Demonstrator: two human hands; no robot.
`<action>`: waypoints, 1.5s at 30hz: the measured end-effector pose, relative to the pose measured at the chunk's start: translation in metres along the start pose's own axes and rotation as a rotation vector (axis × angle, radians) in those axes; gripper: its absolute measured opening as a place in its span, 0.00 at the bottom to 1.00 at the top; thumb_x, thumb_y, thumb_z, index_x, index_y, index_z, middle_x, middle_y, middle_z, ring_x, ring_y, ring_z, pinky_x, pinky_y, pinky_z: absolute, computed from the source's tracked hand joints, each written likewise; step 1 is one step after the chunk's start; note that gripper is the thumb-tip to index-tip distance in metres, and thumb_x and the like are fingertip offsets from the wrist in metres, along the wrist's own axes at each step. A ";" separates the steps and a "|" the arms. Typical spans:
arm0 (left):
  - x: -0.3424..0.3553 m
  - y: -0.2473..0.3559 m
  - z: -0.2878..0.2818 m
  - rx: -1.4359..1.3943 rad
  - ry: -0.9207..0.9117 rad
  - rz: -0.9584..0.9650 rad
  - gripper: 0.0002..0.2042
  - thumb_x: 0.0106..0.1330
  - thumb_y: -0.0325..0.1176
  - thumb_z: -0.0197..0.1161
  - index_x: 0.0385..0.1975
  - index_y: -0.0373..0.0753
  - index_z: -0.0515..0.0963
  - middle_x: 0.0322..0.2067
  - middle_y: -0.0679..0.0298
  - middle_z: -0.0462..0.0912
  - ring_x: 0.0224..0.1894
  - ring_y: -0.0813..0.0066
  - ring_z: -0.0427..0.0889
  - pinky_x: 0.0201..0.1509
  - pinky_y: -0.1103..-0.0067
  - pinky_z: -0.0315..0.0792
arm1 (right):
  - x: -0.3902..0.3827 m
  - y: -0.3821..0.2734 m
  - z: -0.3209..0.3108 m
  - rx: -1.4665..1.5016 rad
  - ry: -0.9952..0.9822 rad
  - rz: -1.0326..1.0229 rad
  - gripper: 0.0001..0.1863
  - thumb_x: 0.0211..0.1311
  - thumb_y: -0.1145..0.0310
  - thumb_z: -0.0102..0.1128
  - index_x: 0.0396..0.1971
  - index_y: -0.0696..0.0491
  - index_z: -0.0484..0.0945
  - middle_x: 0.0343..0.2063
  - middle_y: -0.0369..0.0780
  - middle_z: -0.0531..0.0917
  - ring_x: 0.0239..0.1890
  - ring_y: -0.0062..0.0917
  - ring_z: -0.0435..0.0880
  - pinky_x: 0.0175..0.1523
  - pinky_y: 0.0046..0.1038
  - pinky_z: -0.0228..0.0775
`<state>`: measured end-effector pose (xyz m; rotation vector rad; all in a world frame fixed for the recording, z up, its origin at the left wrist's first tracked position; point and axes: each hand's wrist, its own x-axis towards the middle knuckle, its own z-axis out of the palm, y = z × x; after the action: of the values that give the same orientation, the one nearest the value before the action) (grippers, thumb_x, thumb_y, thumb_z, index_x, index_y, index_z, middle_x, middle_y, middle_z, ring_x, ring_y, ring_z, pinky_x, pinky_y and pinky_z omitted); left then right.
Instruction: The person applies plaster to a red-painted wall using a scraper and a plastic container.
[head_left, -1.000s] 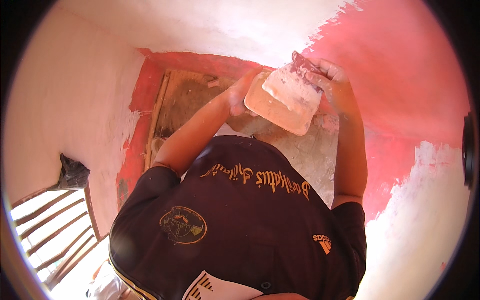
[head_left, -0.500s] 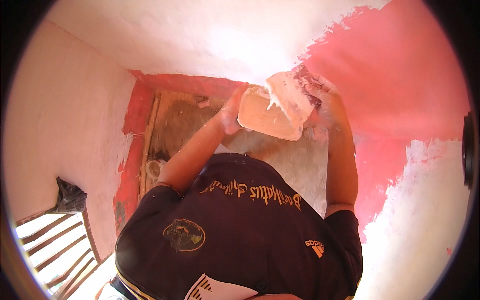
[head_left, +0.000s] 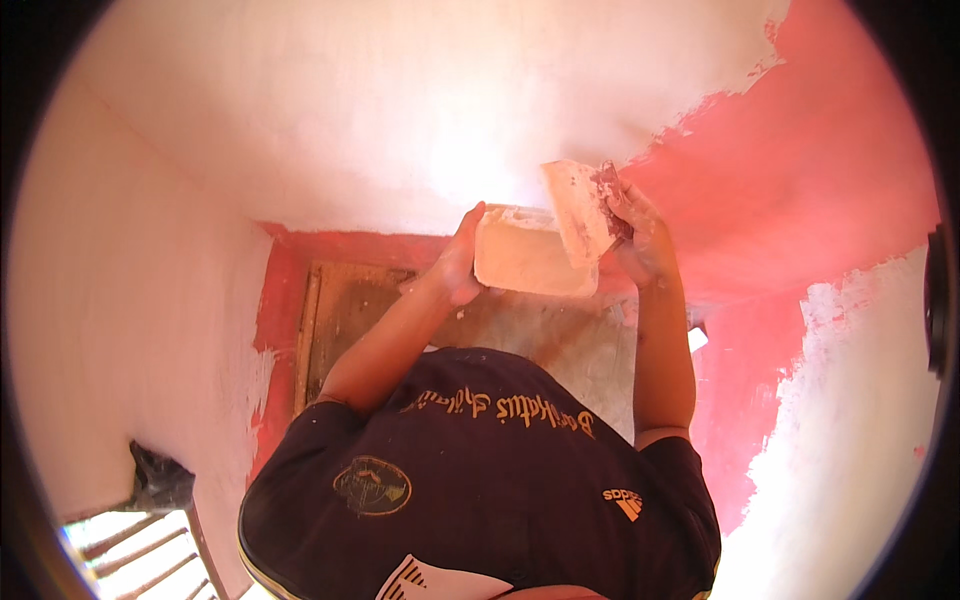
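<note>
From where I stand, the flat scraper (head_left: 582,208) has just swung toward the right end of the shallow tub (head_left: 537,291) and turned narrower to view, so more of the tub's pale-smeared inside now lies uncovered. The right hand (head_left: 645,238) has its fingers clamped on the scraper's dark edge, the pale blade reaching leftward from them over the rim, contact unclear, while the left hand's (head_left: 462,262) fingers grip the tub's left side.

Head-worn fisheye, looking down, near the fingers (head_left: 634,208)
</note>
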<state>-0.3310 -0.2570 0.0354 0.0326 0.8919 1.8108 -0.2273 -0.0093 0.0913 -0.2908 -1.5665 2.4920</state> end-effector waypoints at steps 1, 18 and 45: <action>0.002 0.003 -0.002 -0.013 -0.021 0.040 0.35 0.76 0.64 0.32 0.70 0.42 0.63 0.68 0.60 0.70 0.69 0.62 0.70 0.71 0.62 0.65 | 0.000 -0.003 0.006 0.047 0.054 -0.029 0.18 0.72 0.74 0.53 0.60 0.59 0.73 0.48 0.35 0.83 0.46 0.16 0.81 0.55 0.23 0.74; 0.053 0.018 -0.083 -0.029 -0.321 -0.212 0.35 0.72 0.69 0.32 0.63 0.50 0.71 0.58 0.64 0.80 0.56 0.63 0.81 0.39 0.63 0.77 | 0.015 -0.160 0.064 0.043 0.425 -0.592 0.17 0.70 0.70 0.58 0.55 0.59 0.77 0.46 0.37 0.82 0.47 0.15 0.79 0.49 0.24 0.76; 0.003 0.008 -0.230 -0.210 0.007 -0.061 0.36 0.70 0.72 0.32 0.61 0.52 0.72 0.47 0.69 0.83 0.39 0.67 0.82 0.25 0.71 0.69 | 0.184 -0.288 0.204 -1.647 0.709 -2.001 0.25 0.58 0.86 0.54 0.55 0.49 0.81 0.57 0.49 0.80 0.54 0.44 0.83 0.56 0.37 0.78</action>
<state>-0.4345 -0.3828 -0.1266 -0.1329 0.6962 1.8387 -0.4438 -0.0161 0.4253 0.2001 -1.4830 -0.4829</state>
